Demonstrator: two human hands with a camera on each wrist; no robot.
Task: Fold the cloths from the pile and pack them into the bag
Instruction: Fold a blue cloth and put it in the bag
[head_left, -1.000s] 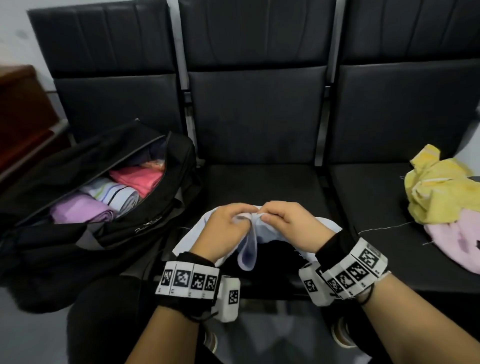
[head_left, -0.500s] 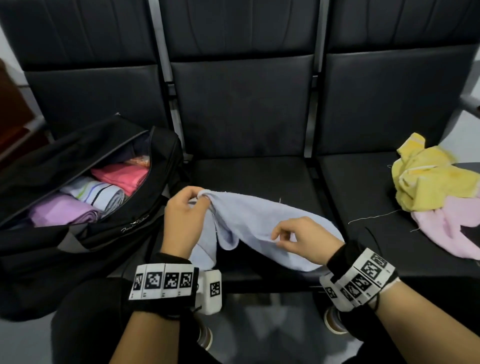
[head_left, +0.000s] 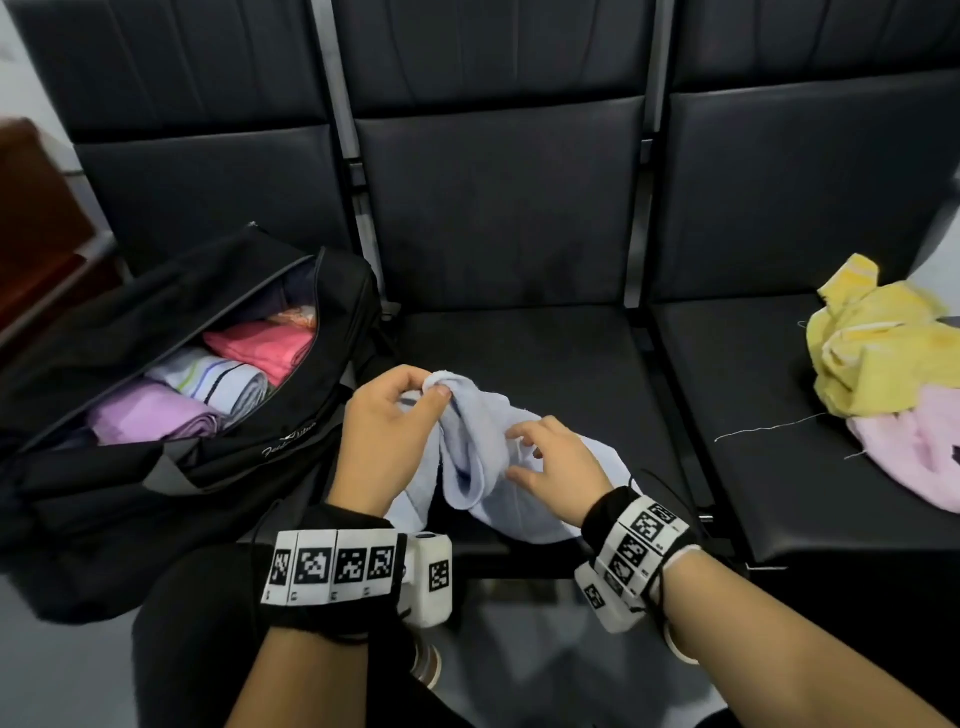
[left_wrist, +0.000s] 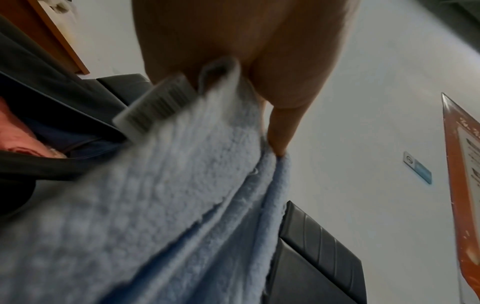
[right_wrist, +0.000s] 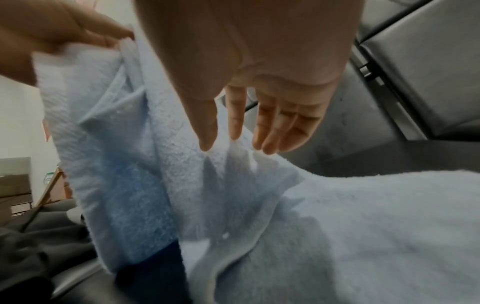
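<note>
Not much legible here. Pale cursive lettering is printed on the black bag (head_left: 218, 467), too small to be made out. A blurred barcode is seen on the tag (left_wrist: 155, 102) of the light blue cloth (left_wrist: 161, 195).

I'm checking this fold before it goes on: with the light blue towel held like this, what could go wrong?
1. Only the left hand pinches a bunched corner of the light blue terry towel; the right hand is open above it, so the fold may come out crooked.
2. The towel's lower part hangs over the front edge of the black padded seat and could slide off.
3. The open black fabric bag already looks quite full, so a bulky fold may fit badly.
</note>
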